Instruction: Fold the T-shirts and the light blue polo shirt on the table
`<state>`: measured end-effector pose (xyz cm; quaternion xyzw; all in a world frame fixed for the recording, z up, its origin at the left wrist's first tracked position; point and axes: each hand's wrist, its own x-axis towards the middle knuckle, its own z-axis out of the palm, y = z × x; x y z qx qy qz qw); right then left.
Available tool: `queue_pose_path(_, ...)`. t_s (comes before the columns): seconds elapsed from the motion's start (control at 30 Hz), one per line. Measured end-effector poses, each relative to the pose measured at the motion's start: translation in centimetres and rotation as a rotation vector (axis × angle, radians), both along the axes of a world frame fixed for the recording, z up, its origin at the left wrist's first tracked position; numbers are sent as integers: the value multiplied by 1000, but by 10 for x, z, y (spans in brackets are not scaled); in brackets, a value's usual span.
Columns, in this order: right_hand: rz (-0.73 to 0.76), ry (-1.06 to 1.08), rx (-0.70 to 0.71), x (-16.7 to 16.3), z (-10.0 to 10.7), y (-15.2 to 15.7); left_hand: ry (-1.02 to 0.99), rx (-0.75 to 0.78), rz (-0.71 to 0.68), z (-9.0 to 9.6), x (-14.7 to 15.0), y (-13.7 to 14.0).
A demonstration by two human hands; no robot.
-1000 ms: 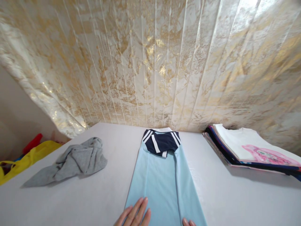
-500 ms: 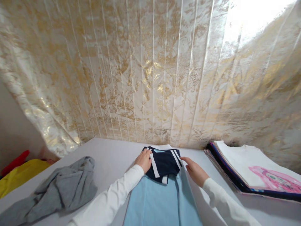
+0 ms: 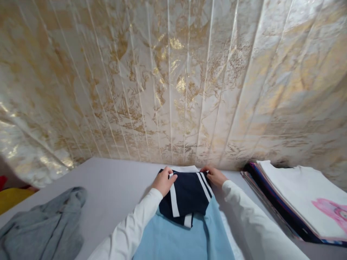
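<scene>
A light blue top lies on the white table, its navy part with white stripes folded over the upper end. My left hand pinches the navy cloth at its upper left corner, thumb over the fabric. At the upper right corner my right hand grips the edge between thumb and fingers, partly hidden by the cloth. A strip of white fabric shows just beyond the navy edge, and more white shows under the blue right side.
On the left a crumpled grey garment lies on the table. A stack of folded clothes with a white T-shirt on top stands at right. Yellow cloth is at far left. A gold-patterned curtain hangs behind the table.
My right hand has moved up from the navy part's right side to its upper corner and taken hold there. My left hand now pinches the upper left corner. The view has shifted.
</scene>
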<state>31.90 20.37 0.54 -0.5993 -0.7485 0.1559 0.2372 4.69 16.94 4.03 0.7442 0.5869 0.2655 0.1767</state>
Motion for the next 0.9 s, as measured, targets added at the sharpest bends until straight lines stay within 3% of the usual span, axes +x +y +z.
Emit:
queue_pose_path(0.13,30,-130,-48,2,7,12,-152,-22,13,-12,0,4)
queue_pose_path(0.37,-54,-329,38,-7,11,12,-226,-18,41,-23,-1,9)
queue_pose_path(0.53,-101,-401,90,-15,7,6,-128,48,20,-18,-2,8)
queue_pose_path(0.67,-127,-402,135,-21,16,2,-3,132,-10,-2,2,-10)
queue_pose_path(0.8,-133,-347,212,-37,28,-25,120,192,-224,22,17,-41)
queue_pose_path(0.9,-41,-298,258,-54,17,-68,183,138,-486,30,29,-56)
